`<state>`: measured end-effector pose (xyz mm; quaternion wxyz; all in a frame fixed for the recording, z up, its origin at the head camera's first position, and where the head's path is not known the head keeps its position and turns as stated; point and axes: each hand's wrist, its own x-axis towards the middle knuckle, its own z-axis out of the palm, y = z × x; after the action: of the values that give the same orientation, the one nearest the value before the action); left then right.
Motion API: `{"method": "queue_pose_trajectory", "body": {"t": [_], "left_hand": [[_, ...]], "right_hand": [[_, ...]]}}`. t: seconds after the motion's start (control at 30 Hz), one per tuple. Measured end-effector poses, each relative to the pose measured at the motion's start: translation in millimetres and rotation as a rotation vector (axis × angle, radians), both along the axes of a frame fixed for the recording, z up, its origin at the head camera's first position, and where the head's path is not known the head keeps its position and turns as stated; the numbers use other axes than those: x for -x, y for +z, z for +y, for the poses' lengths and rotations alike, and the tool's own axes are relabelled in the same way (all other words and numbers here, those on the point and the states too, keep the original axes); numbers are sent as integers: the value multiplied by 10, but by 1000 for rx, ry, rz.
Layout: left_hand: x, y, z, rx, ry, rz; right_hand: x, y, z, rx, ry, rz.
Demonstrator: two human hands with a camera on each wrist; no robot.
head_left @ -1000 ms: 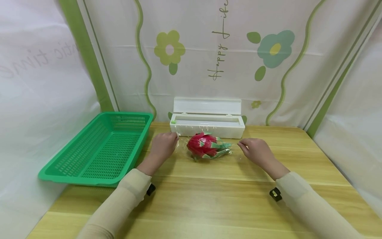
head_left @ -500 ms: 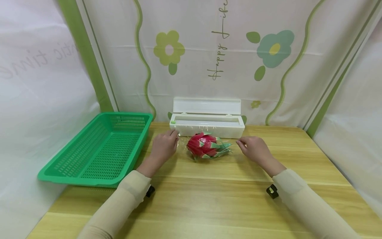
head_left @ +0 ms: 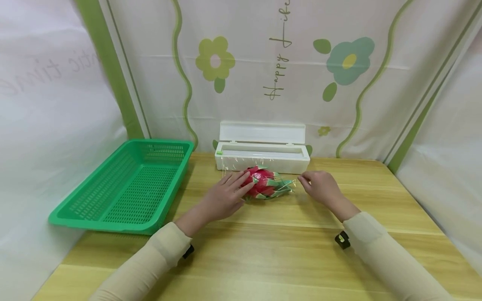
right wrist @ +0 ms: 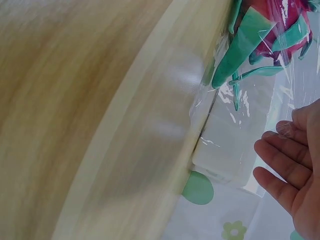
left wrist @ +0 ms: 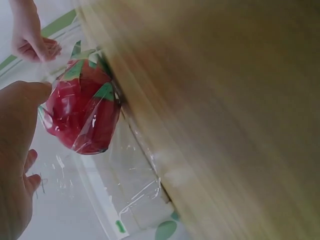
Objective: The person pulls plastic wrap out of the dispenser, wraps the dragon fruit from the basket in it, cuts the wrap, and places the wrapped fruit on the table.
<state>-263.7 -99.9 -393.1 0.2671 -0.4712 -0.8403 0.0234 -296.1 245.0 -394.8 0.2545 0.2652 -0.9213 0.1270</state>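
A dragon fruit (head_left: 260, 182), red with green scales, lies on the table in front of a white cling film box (head_left: 262, 164), clear cling film (left wrist: 132, 175) over it. My left hand (head_left: 222, 197) reaches to the fruit's left end in the head view, fingers straight and spread; whether they press on it is hard to tell. To the right of the green tip, my right hand (head_left: 321, 187) pinches the film's edge between thumb and forefinger. The right wrist view shows this hand's (right wrist: 295, 165) other fingers loosely bent, with film running up to the fruit.
On the left stands a green perforated plastic basket (head_left: 162, 209). The box's lid (head_left: 262, 133) is raised at the back. Behind the wooden table (head_left: 263, 259) hangs a white curtain (head_left: 248, 62) with printed flowers.
My left hand has let go of the film's left edge and moved right onto the fruit's left end, its fingers straightening. The right hand has shifted slightly left, still pinching.
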Motion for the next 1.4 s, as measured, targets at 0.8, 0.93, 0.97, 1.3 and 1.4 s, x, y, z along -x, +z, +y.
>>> {"method": "queue_pose_trajectory", "body": {"t": [0.8, 0.93, 0.97, 1.3, 1.4], "left_hand": [[157, -85, 46, 149, 277, -273], [177, -79, 54, 153, 289, -291], [181, -80, 55, 158, 292, -291], [188, -68, 67, 165, 296, -303], [189, -63, 67, 174, 309, -304]], "right_hand": [[10, -16, 12, -14, -19, -38], [11, -11, 38, -12, -29, -65], [9, -9, 45, -11, -33, -71], [-113, 56, 114, 16, -58, -22], [-167, 70, 52, 18, 39, 79]]}}
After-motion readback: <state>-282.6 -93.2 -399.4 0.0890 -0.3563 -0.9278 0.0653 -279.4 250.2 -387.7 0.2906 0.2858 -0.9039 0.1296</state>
